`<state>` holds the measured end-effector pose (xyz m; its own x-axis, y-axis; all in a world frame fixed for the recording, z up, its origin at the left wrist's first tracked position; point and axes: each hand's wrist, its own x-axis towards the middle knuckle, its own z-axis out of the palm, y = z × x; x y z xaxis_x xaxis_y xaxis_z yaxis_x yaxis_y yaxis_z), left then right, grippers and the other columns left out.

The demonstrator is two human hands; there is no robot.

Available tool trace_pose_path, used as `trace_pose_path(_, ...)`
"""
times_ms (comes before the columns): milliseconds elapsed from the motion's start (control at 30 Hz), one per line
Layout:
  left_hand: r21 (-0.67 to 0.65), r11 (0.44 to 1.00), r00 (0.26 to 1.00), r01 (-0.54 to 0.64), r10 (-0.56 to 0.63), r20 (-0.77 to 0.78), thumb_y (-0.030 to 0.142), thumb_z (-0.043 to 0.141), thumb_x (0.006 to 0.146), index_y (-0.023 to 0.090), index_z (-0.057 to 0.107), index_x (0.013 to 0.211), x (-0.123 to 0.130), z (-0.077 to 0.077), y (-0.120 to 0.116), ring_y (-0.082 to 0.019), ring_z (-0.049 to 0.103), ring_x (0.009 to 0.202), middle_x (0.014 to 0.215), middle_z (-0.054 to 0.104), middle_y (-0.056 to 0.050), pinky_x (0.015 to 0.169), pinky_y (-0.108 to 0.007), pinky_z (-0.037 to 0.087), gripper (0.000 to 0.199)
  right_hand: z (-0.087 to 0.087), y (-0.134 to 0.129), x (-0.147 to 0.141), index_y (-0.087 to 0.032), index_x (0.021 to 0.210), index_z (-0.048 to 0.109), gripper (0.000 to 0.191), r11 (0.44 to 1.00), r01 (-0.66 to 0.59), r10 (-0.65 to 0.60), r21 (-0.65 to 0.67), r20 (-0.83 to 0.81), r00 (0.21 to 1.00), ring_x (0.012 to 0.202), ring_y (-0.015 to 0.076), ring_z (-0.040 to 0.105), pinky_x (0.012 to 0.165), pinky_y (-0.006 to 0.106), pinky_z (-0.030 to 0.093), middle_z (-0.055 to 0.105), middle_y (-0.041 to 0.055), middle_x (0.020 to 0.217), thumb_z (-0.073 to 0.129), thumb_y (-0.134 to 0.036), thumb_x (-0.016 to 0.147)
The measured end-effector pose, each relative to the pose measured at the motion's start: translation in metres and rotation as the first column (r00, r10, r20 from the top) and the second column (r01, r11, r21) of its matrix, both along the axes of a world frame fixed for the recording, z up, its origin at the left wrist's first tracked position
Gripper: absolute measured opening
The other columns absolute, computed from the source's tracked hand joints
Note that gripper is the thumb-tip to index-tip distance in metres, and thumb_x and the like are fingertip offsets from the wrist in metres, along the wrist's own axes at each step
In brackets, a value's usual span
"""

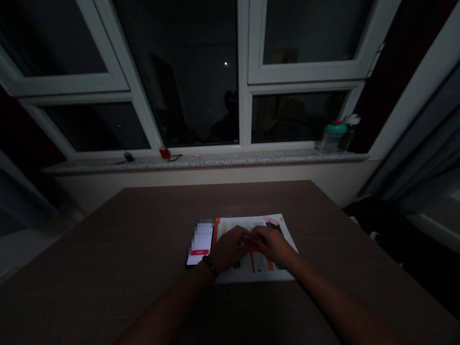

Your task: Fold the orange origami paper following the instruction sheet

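My left hand (232,244) and my right hand (272,243) meet over a printed booklet (258,277) on the table. Between their closed fingers is a small red piece (252,245), thin like paper; dim light and the fingers hide its exact kind. Both hands pinch it from opposite sides. A dark band circles my left wrist. Just left of the booklet lies a phone (201,244), its screen lit and partly blurred out. Near the booklet's top right corner rests a small pink strip (270,220).
The brown table (161,206) reaches to the wall below a window. On the speckled sill (223,159) stand a small red jar (164,153), a dark little object (128,156) and a bottle with a green lid (333,136). Curtains hang at both sides.
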<state>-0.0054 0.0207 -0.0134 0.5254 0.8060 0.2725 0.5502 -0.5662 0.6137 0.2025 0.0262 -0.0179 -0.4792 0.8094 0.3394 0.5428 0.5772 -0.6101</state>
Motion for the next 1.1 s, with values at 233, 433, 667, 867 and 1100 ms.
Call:
trace_pose_path(233, -0.009, 1.000, 1.000, -0.016, 0.016, -0.017, 0.033, 0.063, 0.089, 0.021, 0.055, 0.109, 0.000, 0.001, -0.001, -0.016, 0.055, 0.080, 0.098, 0.057, -0.001, 0.070, -0.027, 0.043, 0.025, -0.001, 0.002, -0.001, -0.019, 0.082, 0.063, 0.011, 0.992, 0.030, -0.036, 0.124, 0.050, 0.998, 0.086, 0.0183, 0.056, 0.076, 0.028, 0.041, 0.058, 0.0032, 0.086, 0.059, -0.011, 0.087)
trace_pose_path(433, 0.079, 0.996, 0.997, 0.040, -0.035, -0.070, 0.025, 0.062, 0.091, 0.019, 0.058, 0.097, 0.000, 0.005, -0.002, -0.018, 0.055, 0.090, 0.099, 0.057, -0.002, 0.077, -0.029, 0.044, 0.010, 0.005, -0.004, 0.004, -0.019, 0.094, 0.067, 0.011, 0.991, -0.017, -0.005, 0.133, 0.165, 0.986, 0.091, 0.0208, 0.055, 0.080, 0.031, 0.041, 0.059, 0.0052, 0.092, 0.063, -0.028, 0.090)
trace_pose_path(667, 0.126, 0.986, 0.974, 0.104, -0.076, -0.213, 0.023, 0.058, 0.095, 0.019, 0.062, 0.096, -0.001, 0.012, -0.005, -0.020, 0.054, 0.098, 0.102, 0.060, -0.004, 0.085, -0.032, 0.043, 0.006, 0.008, -0.006, 0.002, -0.026, 0.105, 0.072, 0.017, 0.984, 0.018, -0.071, 0.180, 0.289, 0.955, 0.097, 0.0226, 0.051, 0.085, 0.035, 0.039, 0.059, 0.0057, 0.098, 0.061, -0.032, 0.093)
trace_pose_path(867, 0.130, 0.991, 0.981, 0.021, 0.005, -0.196, 0.023, 0.061, 0.093, 0.019, 0.060, 0.099, -0.001, 0.013, -0.004, -0.019, 0.056, 0.095, 0.100, 0.060, -0.003, 0.082, -0.030, 0.044, 0.007, 0.008, -0.007, -0.003, -0.031, 0.111, 0.071, 0.020, 0.962, 0.063, -0.157, 0.264, 0.353, 0.922, 0.103, 0.0258, 0.047, 0.088, 0.039, 0.036, 0.058, 0.0067, 0.105, 0.062, -0.030, 0.092)
trace_pose_path(1100, 0.124, 0.991, 0.964, -0.041, 0.072, -0.255, 0.023, 0.063, 0.090, 0.017, 0.061, 0.094, 0.002, 0.010, -0.005, -0.019, 0.057, 0.095, 0.099, 0.059, -0.004, 0.082, -0.030, 0.044, 0.007, 0.007, -0.013, -0.008, -0.022, 0.102, 0.069, 0.015, 0.976, 0.045, -0.116, 0.214, 0.331, 0.937, 0.094, 0.0213, 0.051, 0.082, 0.033, 0.038, 0.055, 0.0055, 0.094, 0.057, -0.026, 0.095)
